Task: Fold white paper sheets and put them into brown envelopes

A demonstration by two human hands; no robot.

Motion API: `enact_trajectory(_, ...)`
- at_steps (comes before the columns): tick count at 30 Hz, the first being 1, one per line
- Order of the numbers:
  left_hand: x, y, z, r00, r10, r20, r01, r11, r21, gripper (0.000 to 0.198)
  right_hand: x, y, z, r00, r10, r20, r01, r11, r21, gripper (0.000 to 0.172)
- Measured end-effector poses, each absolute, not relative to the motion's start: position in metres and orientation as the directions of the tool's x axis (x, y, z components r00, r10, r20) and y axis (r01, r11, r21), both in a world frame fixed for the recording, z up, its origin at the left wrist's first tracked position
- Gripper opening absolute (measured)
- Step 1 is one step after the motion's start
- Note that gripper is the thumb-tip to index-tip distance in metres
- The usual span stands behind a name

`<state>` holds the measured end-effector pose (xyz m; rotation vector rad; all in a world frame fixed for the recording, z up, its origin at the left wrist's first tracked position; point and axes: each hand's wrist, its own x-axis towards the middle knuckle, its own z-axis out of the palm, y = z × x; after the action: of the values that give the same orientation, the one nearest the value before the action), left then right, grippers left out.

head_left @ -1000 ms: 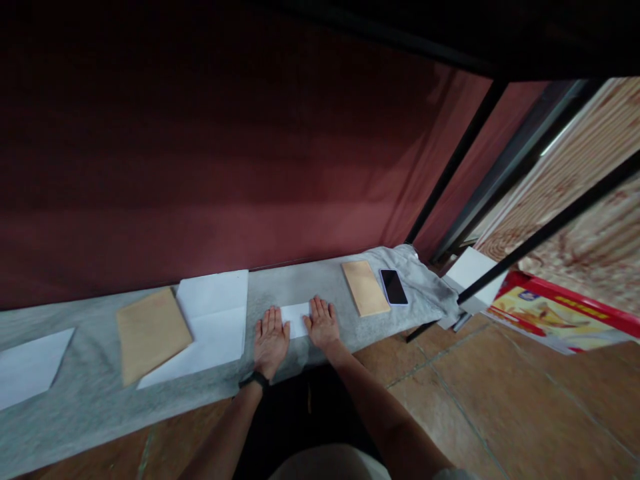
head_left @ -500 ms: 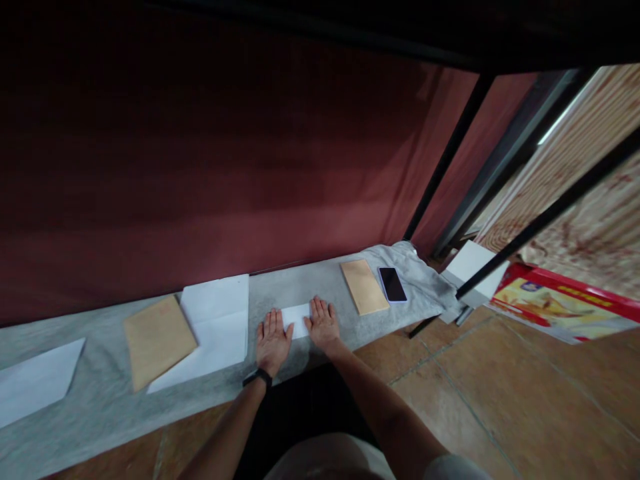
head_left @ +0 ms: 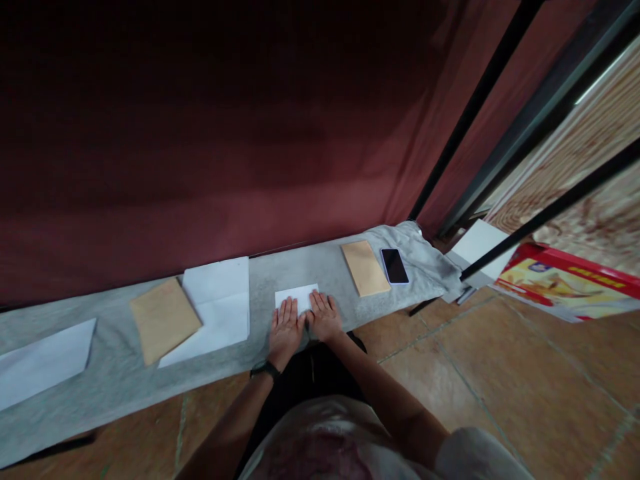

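A small folded white sheet of paper (head_left: 297,295) lies on the grey cloth over a long narrow bench (head_left: 285,267). My left hand (head_left: 286,332) rests flat on its near left part, fingers stretched out. Flat on its near right part is my right hand (head_left: 325,317), fingers also extended. The thumbs come close together at the paper's near edge, which the hands partly cover. To the left are larger white sheets (head_left: 223,303), with a brown envelope (head_left: 165,320) overlapping them.
Right of my hands lie a second brown envelope (head_left: 366,268) and a phone (head_left: 395,266). More white paper (head_left: 47,360) is at the far left. A black metal bar (head_left: 470,113) rises at the bench's right end, near a red and yellow box (head_left: 570,280) on the tiled floor.
My hands have moved closer together and toward the paper's near edge, uncovering its far corners. The camera view has tilted slightly down.
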<state>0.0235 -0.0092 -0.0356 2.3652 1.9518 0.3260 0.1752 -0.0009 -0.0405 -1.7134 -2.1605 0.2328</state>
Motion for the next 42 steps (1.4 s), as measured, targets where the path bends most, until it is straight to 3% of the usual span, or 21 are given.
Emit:
enact_trajectory(5, 0.006, -0.021, -0.038, 0.108, 0.976, 0.188, 0.978, -0.138, 0.158, 0.063, 0.19, -0.001, -0.041, -0.132, 0.976, 0.175, 0.916, 0.187, -0.353, 0.055)
enact_trajectory(10, 0.0, -0.021, -0.033, 0.031, 0.988, 0.152, 0.987, -0.054, 0.149, 0.063, 0.194, -0.003, -0.042, -0.116, 0.971, 0.21, 0.916, 0.186, -0.356, 0.055)
enact_trajectory(19, 0.052, 0.026, -0.023, 0.401, 0.916, 0.008, 0.892, -0.392, 0.225, 0.059, 0.193, -0.003, -0.046, -0.122, 0.952, 0.28, 0.918, 0.215, -0.332, 0.052)
enact_trajectory(30, -0.009, 0.026, -0.032, 0.16, 0.979, 0.127, 0.974, -0.177, 0.141, 0.06, 0.193, -0.004, -0.044, -0.119, 0.96, 0.253, 0.916, 0.204, -0.345, 0.058)
enact_trajectory(39, -0.008, 0.079, -0.001, 0.227, 0.974, 0.009, 0.945, -0.222, 0.241, 0.044, 0.193, -0.004, -0.041, -0.111, 0.961, 0.251, 0.902, 0.204, -0.381, 0.057)
enact_trajectory(42, -0.009, 0.098, 0.006, 0.238, 0.971, -0.023, 0.936, -0.223, 0.271, 0.03, 0.193, -0.005, -0.042, -0.12, 0.953, 0.277, 0.896, 0.225, -0.383, 0.058)
